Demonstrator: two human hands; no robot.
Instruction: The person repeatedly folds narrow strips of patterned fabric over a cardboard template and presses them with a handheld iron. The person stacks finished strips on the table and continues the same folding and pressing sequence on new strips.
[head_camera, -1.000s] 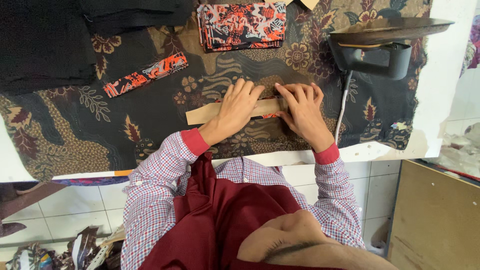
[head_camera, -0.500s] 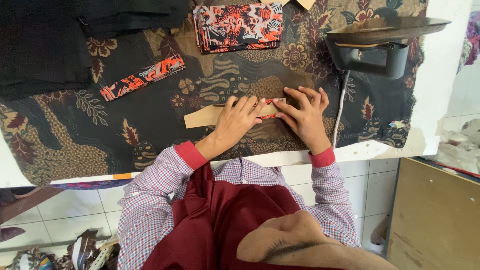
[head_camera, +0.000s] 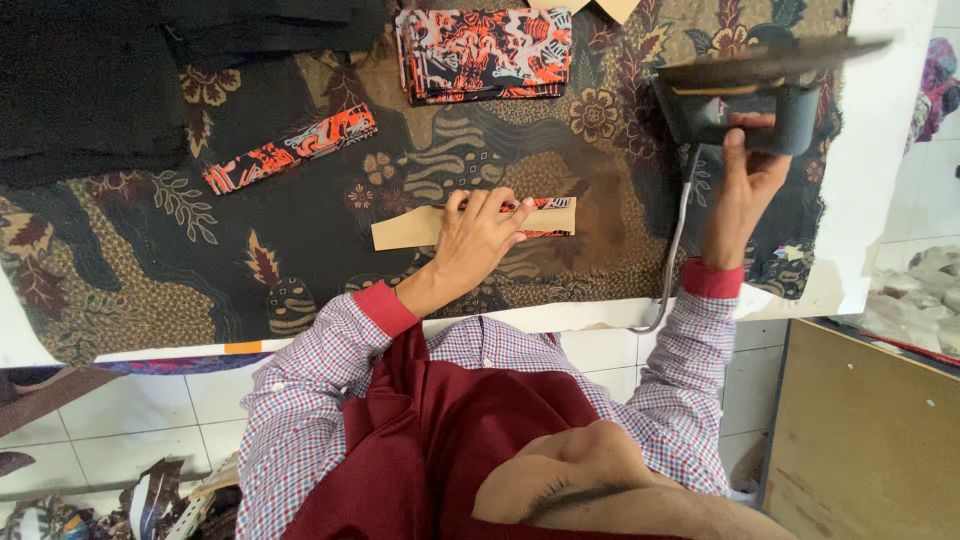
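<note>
The card strip lies flat on the patterned cloth covering the counter, with a red-printed fabric piece tucked along its right end, and the left hand presses it down with fingers spread flat. Right of the strip, the right hand has its fingers closed around the handle of the iron. Beyond the strip sit a folded fabric stack and a loose printed band.

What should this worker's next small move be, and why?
Probably lift the iron across onto the folded fabric strip. The right hand has its grip on the iron's handle, while the left hand pins the card template and strip flat, the strip's right end left bare.
</note>
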